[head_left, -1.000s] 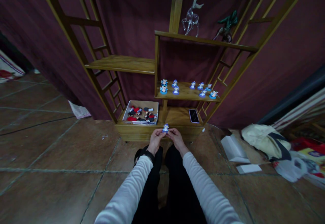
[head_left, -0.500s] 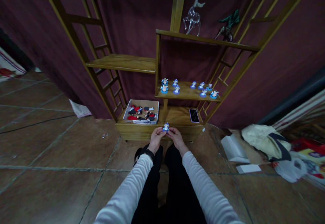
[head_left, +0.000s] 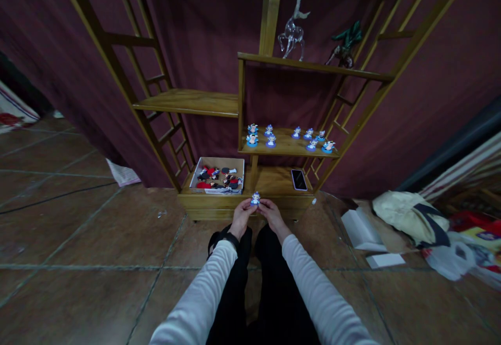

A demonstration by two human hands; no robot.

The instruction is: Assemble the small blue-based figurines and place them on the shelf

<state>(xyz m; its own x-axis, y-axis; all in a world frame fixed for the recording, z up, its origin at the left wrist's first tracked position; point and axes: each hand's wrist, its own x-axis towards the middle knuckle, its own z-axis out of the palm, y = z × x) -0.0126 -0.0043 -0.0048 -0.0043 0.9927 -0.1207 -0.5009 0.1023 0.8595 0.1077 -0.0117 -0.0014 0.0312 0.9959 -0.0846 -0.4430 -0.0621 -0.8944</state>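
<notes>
Between my two hands is a small purple-and-white figurine [head_left: 255, 198], upright on its base. My left hand [head_left: 241, 214] pinches it from the left, and my right hand [head_left: 272, 213] grips it from the right. Both hands are held in front of the low base of a wooden shelf unit [head_left: 219, 206]. Several similar figurines stand on the middle right shelf, among them a purple one [head_left: 271, 140] and a blue-based one [head_left: 252, 140]. Left of my hands, an open cardboard box [head_left: 216, 161] holds several red and black pieces whose kind I cannot make out.
A phone [head_left: 299, 179] lies on the lowest shelf. Up top stand a clear deer ornament [head_left: 293, 36] and a dark green statue [head_left: 346, 45]. On the floor at right are a white box [head_left: 360, 229], a cloth bag [head_left: 407, 214] and a plastic bag [head_left: 450, 256].
The view has tilted slightly, so the shelves sit a little lower in the picture. Both hands still hold the figurine in nearly the same place.
</notes>
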